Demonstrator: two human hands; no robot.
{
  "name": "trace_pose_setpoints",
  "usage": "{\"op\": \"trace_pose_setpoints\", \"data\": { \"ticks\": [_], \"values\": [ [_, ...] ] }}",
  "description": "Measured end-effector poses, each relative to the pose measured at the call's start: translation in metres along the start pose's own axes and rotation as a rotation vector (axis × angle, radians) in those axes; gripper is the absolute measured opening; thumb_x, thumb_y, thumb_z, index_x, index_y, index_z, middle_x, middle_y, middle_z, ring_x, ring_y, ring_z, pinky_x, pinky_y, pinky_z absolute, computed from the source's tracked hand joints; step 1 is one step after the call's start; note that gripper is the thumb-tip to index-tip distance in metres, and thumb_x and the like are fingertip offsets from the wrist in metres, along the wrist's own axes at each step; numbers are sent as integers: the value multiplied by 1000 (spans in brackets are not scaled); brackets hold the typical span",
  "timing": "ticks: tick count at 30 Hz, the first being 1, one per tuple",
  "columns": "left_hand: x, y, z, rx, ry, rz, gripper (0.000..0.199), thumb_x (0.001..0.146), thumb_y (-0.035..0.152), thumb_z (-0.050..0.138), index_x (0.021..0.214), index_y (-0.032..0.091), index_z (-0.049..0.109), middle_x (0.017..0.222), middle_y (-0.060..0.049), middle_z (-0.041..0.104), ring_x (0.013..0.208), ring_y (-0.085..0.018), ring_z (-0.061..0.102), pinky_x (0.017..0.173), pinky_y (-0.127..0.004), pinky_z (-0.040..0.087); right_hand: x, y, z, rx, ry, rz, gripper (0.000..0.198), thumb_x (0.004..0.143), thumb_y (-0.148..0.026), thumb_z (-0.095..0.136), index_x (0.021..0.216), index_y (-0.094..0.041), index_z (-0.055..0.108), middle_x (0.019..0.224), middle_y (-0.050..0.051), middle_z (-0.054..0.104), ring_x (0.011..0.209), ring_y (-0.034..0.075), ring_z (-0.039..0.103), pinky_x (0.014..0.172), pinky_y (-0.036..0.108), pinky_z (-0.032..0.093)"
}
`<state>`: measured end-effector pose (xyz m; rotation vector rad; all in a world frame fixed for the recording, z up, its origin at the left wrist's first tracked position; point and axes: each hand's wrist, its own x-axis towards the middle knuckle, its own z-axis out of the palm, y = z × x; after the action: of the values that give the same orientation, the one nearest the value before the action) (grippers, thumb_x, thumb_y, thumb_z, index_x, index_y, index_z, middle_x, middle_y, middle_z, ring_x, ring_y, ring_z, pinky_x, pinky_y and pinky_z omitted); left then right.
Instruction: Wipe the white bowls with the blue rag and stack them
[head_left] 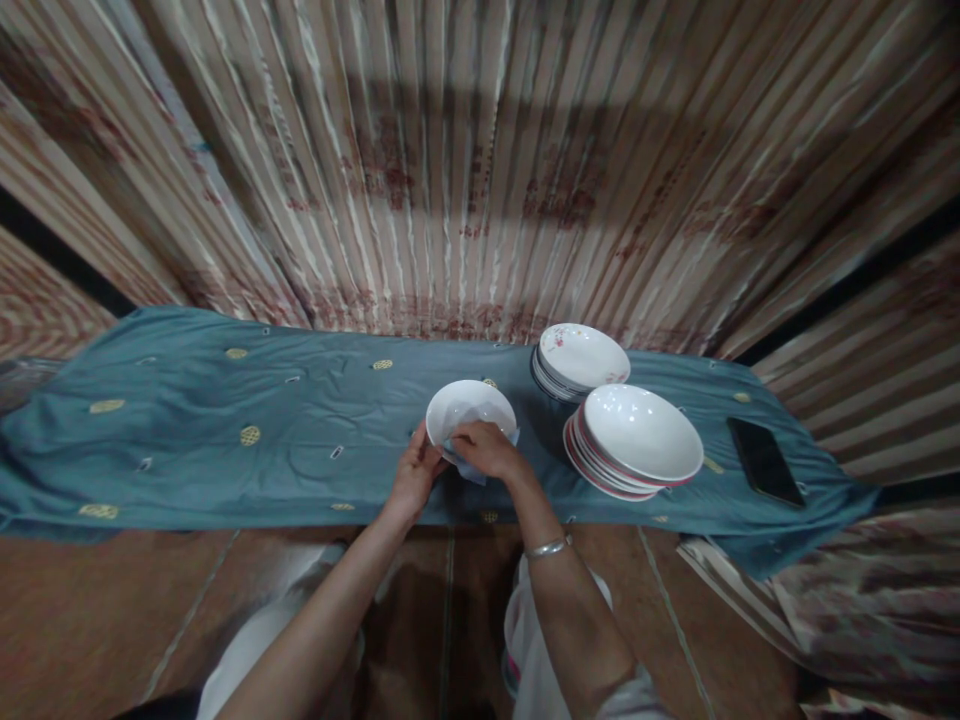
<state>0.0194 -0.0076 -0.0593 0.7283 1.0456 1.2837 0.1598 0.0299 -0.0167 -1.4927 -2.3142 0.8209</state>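
A white bowl (471,392) is tilted toward me above the front half of the cloth-covered table. My left hand (420,470) grips its left rim, thumb near the edge and fingers around the outside. My right hand (486,450) is closed on a thin, pale cloth (471,472) and presses it against the bowl's near inner side. Part of the cloth hangs over the rim below my fingers. To the right stand a stack of large white bowls (645,430) with red rims and, behind it, a stack of white plates (585,355) with a red flower print.
A teal tablecloth (187,400) with yellow and white motifs covers the long table. A black phone (765,460) lies at its right end. Pleated, patterned curtains (450,200) hang right behind the table. Below is a brown tiled floor (420,600).
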Motion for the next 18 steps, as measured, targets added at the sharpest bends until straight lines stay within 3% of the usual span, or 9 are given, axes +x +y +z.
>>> {"op": "trace_pose_setpoints", "data": {
  "ticks": [2, 5, 10, 13, 18],
  "values": [
    [1, 0, -1, 8, 2, -9, 74, 61, 36, 80, 130, 23, 57, 112, -5, 69, 97, -20, 63, 79, -28, 54, 6, 3, 4, 196, 103, -20, 22, 87, -17, 52, 82, -18, 74, 87, 4, 75, 82, 17, 65, 76, 26, 44],
    [1, -1, -1, 4, 11, -26, 74, 61, 35, 81, 130, 24, 57, 118, -6, 67, 101, -21, 62, 79, -28, 54, 13, 10, 5, 541, 386, 5, 20, 84, -25, 56, 88, -19, 74, 84, 1, 74, 79, 17, 64, 74, 26, 47],
    [1, -4, -2, -21, -3, 6, 69, 62, 34, 80, 127, 25, 60, 136, -8, 57, 116, -27, 57, 86, -34, 54, 17, 14, -6, 960, 814, -16, 36, 79, -42, 62, 105, -20, 71, 98, 3, 73, 86, 19, 64, 78, 30, 51],
    [1, -5, -3, -14, -13, 19, 69, 63, 36, 80, 128, 25, 59, 134, -8, 59, 116, -28, 56, 89, -37, 54, 17, 11, -14, 1019, 903, -63, 44, 79, -45, 62, 115, -20, 67, 112, 6, 71, 97, 20, 64, 86, 33, 51],
    [0, -4, -3, -1, -24, 19, 69, 65, 36, 79, 129, 25, 58, 132, -7, 60, 115, -27, 57, 89, -37, 54, 23, 12, -10, 1017, 862, -77, 50, 78, -46, 63, 119, -19, 65, 115, 8, 70, 98, 21, 65, 88, 35, 52]
  ]
}}
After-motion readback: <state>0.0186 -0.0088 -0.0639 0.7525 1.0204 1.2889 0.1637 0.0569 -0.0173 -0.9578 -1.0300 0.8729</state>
